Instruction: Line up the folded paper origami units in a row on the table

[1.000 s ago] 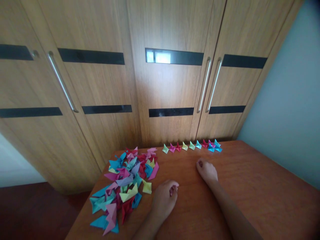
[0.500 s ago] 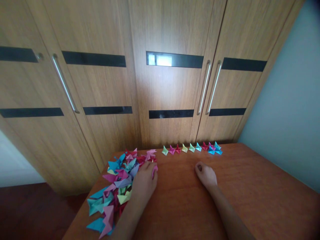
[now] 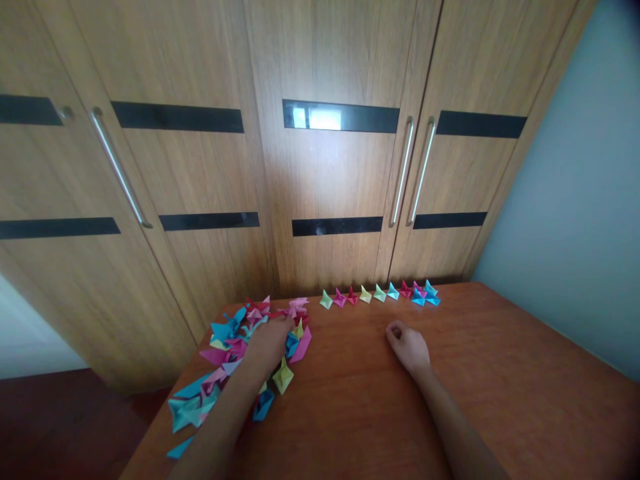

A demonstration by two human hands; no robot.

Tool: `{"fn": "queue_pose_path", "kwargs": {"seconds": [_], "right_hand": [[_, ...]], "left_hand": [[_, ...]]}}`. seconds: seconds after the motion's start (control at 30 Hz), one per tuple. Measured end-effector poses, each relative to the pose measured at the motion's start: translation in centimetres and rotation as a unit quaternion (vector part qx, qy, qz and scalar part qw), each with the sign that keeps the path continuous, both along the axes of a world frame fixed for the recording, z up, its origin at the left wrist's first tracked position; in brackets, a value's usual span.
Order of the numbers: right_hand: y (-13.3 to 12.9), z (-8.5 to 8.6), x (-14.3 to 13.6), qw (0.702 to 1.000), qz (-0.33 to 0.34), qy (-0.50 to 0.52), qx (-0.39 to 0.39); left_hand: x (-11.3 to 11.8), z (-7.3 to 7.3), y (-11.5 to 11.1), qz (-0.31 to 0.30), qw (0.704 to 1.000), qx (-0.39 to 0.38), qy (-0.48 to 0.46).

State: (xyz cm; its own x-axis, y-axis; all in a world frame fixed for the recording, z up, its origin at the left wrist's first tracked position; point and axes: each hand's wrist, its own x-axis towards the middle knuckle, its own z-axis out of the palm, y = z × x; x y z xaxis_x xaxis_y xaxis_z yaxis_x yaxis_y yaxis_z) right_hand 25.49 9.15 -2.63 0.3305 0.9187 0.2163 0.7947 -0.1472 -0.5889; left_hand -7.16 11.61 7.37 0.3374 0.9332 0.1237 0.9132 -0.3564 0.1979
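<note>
Folded paper pieces in pink, blue, green, yellow and red form a pile [image 3: 187, 411] on the left of the wooden table. My left hand [image 3: 270, 341] reaches into this pile, fingers bent down among the pieces; whether it grips one is hidden. Right beside it lie a pink piece [image 3: 302, 345] and a yellow-green piece [image 3: 283, 377]. My right hand [image 3: 409, 347] rests on the table, fingers curled in a loose fist, with nothing visible in it. Along the table's back edge stands a row of small folded pieces [image 3: 365, 294] in several colours, bunched closer at its right end.
A wooden wardrobe [image 3: 330, 260] with metal handles and dark strips rises just behind the table [image 3: 370, 413]. A pale blue wall [image 3: 565, 247] stands on the right. The table's left edge drops to a dark red floor.
My left hand has moved left, deeper over the pile, uncovering pink, blue and yellow-green pieces at its right side. The view has shifted slightly. My right hand keeps its pose.
</note>
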Motion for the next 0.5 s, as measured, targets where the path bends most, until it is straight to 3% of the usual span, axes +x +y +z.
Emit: {"fn": "queue_pose_path", "kwargs": {"seconds": [0.3,0.5], "right_hand": [[-0.1,0.1,0.0,1.0,-0.002,0.003,-0.009],[-0.2,0.1,-0.1,0.996,0.025,0.078,0.031]], "left_hand": [[-0.1,-0.3,-0.2,-0.028,0.999,0.024,0.019],[1.1,0.4,-2.6,-0.079,0.986,0.034,-0.142]]}}
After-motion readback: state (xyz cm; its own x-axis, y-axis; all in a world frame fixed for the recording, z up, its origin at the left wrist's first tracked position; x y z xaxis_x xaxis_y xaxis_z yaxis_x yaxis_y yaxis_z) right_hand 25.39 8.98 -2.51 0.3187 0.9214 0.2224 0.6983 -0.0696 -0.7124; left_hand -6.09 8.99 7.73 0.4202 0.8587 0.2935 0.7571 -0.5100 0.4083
